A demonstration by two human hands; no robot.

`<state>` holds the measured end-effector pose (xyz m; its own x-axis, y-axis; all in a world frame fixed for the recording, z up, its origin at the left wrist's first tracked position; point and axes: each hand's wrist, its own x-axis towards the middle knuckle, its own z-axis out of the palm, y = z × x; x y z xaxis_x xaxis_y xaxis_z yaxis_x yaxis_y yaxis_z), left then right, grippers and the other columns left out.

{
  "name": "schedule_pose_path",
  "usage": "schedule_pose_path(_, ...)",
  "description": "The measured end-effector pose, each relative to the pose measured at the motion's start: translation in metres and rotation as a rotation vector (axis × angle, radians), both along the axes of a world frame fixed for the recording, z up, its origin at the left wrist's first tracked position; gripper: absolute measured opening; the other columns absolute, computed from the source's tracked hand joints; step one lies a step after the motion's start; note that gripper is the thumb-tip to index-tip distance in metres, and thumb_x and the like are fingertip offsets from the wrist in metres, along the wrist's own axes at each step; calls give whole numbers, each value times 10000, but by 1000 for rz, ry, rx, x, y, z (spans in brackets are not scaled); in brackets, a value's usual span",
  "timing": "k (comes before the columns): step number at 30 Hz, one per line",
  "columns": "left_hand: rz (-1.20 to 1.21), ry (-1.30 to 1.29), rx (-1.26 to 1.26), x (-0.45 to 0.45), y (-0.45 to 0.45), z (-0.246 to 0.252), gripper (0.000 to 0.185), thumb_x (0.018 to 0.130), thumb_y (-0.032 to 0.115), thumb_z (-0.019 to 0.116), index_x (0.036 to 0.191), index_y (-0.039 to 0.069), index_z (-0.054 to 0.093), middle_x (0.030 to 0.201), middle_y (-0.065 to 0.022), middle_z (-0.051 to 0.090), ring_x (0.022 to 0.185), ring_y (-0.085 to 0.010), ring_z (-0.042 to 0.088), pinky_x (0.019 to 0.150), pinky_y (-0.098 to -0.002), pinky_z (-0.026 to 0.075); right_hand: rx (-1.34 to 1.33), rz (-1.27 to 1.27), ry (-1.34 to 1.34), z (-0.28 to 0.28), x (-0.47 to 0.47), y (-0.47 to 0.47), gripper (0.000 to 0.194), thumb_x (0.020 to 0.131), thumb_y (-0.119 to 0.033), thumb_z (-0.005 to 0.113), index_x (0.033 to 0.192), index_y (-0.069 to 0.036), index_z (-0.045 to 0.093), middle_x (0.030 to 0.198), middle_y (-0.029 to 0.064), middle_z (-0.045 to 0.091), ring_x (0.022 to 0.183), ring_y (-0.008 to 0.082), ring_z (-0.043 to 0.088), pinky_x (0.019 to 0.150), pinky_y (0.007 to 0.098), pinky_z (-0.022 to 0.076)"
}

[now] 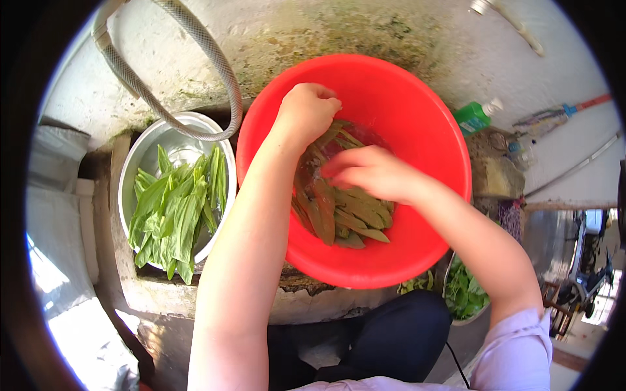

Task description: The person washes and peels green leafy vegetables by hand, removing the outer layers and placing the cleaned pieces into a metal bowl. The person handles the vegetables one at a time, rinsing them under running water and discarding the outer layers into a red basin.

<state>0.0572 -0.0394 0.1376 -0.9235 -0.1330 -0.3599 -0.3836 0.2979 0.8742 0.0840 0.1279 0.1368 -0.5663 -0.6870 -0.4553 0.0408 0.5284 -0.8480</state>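
Observation:
A large red plastic basin [420, 112] sits before me, with long green leaves [362, 215] lying in water at its bottom. My left hand [309, 110] is over the basin's far left part, its fingers curled; whether it grips a leaf is hidden. Lower and to the right, my right hand [374, 173] is blurred above the leaves, fingers apart and nothing visible between them. Left of the basin stands a round metal pot [143, 155]. Long green leaves [178, 205] fill much of it, and some hang over its near rim.
A ribbed flexible hose [215, 49] loops down over the pot. Beyond the basin rises a stained wall [293, 29]. A green bottle [472, 119] stands at the right, near a stone block [499, 178]. Leafy greens [464, 288] fill a container below my right forearm.

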Motion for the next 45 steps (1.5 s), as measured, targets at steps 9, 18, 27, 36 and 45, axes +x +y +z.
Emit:
schedule_pose_path(9,74,206,-201,-12,-12,-12,305,739,184,585,980,9,651,937,-221,637,936,-334,606,859,-387,470,375,-82,85,-191,-65,-49,519,819,-263,594,1291,-92,464,1236,126,535,1128,242,507,905,368,417)
schedule_pose_path(18,2,218,-391,-5,-13,-14,266,745,139,541,947,4,648,933,-217,634,929,-336,605,813,-406,494,200,317,-537,-180,-41,-58,632,788,-391,628,1334,-147,422,1325,92,455,1223,218,407,961,335,366)
schedule_pose_path(27,-48,220,-347,-15,1,-23,292,814,268,597,935,9,658,879,-206,643,879,-341,611,821,-393,473,343,63,295,-53,-75,5,542,687,-250,696,1139,3,536,1071,160,615,992,281,592,831,350,468)
schedule_pose_path(36,-288,462,-74,-26,63,-27,755,799,282,678,1381,39,262,1253,-208,477,1169,-291,471,964,-357,383,-791,-846,71,-6,-81,30,286,876,-240,587,1064,-24,578,1003,21,599,931,99,528,821,257,410)
schedule_pose_path(45,-373,400,4,-46,32,-18,470,856,165,596,1278,35,436,1090,-159,583,1015,-263,557,886,-355,426,-460,-673,363,-14,-88,47,270,842,-162,638,1053,-1,594,923,6,621,833,79,548,765,236,433)
